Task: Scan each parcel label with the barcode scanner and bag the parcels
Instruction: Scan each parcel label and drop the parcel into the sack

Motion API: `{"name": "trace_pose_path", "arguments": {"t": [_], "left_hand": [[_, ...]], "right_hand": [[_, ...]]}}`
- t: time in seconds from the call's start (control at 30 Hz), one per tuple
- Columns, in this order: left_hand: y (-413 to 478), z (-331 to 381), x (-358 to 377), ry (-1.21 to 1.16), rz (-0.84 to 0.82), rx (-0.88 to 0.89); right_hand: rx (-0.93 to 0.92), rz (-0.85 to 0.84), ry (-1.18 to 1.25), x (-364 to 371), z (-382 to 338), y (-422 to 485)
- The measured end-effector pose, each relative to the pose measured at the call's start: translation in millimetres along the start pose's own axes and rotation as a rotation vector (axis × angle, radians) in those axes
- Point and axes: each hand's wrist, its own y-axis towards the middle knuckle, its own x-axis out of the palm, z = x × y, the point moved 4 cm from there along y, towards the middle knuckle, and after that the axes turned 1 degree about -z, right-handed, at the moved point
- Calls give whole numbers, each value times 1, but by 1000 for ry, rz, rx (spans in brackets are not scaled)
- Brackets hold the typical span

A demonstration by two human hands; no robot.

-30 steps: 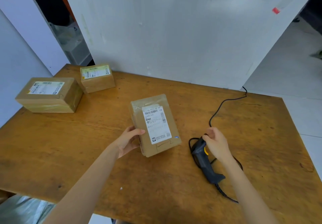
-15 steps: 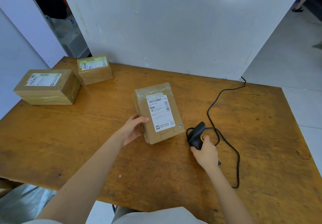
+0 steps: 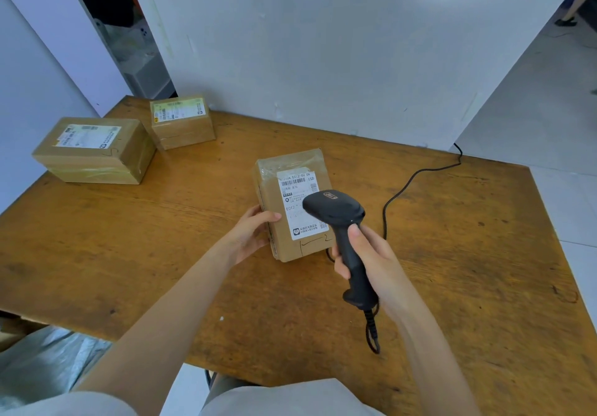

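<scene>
The parcel being handled lies flat on the wooden bench, just right of the frame's centre, with its white label facing up. The barcode sits near the label's far end.

The left hand holds the parcel by its left side. The thumb lies over the top edge and the fingers press against the side wall, so they are closed on the box, not spread.

The right hand grips the black scanner by its handle, with the fingers wrapped tightly around it and one fingertip high up near the head. The scanner is raised off the bench. Its head hangs over the nearer right part of the label and covers some of the print. I can't tell whether it touches the parcel.

Its black cable loops below the handle, then runs across the bench towards the upper right, past the far edge.

Two more taped parcels sit well apart from this one at the bench's upper-left corner. The big parcel is by the left edge and the small parcel is just beside it, against the white panel behind the bench. Both have their labels facing up.

Grey plastic shows at the lower left of the frame, below the bench edge. I can't tell whether it is a bag.
</scene>
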Motion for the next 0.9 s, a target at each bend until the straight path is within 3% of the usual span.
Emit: {"name": "trace_pose_path", "arguments": {"t": [0.3, 0.7, 0.9], "left_hand": [[0, -3, 0, -1, -6, 20], [-2, -4, 1, -27, -11, 25], [-11, -6, -9, -74, 21, 36]], "right_hand": [[-90, 39, -135, 25, 2, 4], [-112, 83, -128, 22, 11, 5], [-82, 512, -511, -23, 51, 18]]}}
